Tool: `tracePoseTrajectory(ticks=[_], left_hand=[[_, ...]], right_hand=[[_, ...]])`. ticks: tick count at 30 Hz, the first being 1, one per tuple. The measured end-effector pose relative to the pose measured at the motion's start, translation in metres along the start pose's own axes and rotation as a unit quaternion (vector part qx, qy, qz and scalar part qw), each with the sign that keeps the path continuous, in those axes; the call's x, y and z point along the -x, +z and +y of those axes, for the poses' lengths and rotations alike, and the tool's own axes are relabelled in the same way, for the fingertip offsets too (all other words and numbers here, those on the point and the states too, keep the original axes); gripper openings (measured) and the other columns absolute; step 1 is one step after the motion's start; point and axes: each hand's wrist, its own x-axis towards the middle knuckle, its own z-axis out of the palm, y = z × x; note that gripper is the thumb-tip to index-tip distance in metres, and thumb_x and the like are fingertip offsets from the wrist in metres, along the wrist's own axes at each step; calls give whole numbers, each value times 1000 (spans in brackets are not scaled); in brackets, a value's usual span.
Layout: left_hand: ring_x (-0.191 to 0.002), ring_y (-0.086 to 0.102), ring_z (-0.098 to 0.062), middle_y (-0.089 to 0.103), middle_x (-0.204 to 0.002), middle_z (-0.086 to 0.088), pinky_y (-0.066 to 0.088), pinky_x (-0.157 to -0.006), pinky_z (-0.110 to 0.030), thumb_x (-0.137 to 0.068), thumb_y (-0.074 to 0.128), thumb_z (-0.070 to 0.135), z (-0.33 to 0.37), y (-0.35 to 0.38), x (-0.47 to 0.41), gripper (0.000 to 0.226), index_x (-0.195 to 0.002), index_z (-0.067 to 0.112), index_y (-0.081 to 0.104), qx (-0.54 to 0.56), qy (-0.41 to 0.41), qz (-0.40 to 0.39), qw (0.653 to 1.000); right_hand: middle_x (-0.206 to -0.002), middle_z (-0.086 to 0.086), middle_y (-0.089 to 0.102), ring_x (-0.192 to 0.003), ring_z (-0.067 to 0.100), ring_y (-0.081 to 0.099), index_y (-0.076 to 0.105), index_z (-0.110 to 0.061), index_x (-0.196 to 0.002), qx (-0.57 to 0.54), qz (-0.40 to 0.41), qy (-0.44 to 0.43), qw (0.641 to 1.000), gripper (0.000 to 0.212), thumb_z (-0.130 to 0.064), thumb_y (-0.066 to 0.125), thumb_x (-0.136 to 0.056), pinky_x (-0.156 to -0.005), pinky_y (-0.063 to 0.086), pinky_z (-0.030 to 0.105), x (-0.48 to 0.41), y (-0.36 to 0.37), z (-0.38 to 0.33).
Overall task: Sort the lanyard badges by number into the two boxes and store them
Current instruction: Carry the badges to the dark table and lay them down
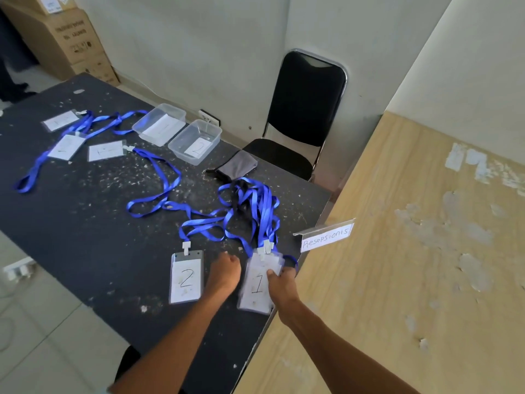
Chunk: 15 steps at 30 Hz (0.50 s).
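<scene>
Black table (pixel 85 223); right hand (pixel 281 282) pinches light, slippery badge stack (pixel 257 282), 3 o'clock edge; left hand (pixel 224 275) curled, hold unclear.

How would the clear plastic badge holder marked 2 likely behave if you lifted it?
The clear plastic badge holder marked 2 lies flat, so it probably lifts as a light, fairly stiff card. Its blue fabric lanyard loops into the tangled blue pile, so it would likely trail limply and may snag.
</scene>
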Motion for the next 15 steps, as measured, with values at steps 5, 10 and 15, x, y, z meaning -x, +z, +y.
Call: tracePoseTrajectory(ticks=[5, 10, 15], left_hand=[[-92, 57, -23, 65, -110, -14, 40, -78, -31, -103, 35, 21, -4, 13, 20, 34, -110, 4, 64, 11, 6, -21, 1000], [-108, 58, -23, 62, -126, -9, 40, -86, -28, -103, 37, 19, -13, 9, 31, 33, -125, 11, 60, 29, 26, -19, 999], [-109, 55, -21, 60, -130, -9, 40, -88, -28, -103, 38, 19, -30, -1, 72, 32, -129, 11, 57, 32, 43, -2, 999]], right_hand=[[-119, 12, 59, -104, 27, 64, 44, -14, -115, 63, 21, -9, 998, 22, -30, 51, -100, -85, 59, 42, 8, 3, 5], [-120, 9, 61, -105, 26, 62, 46, -12, -120, 77, 17, -41, 996, 21, -17, 43, -100, -91, 55, 45, 24, -11, 7], [-120, 7, 60, -103, 22, 57, 49, -11, -126, 85, -13, -63, 994, 28, -14, 43, -98, -89, 50, 37, 57, -36, 15]])
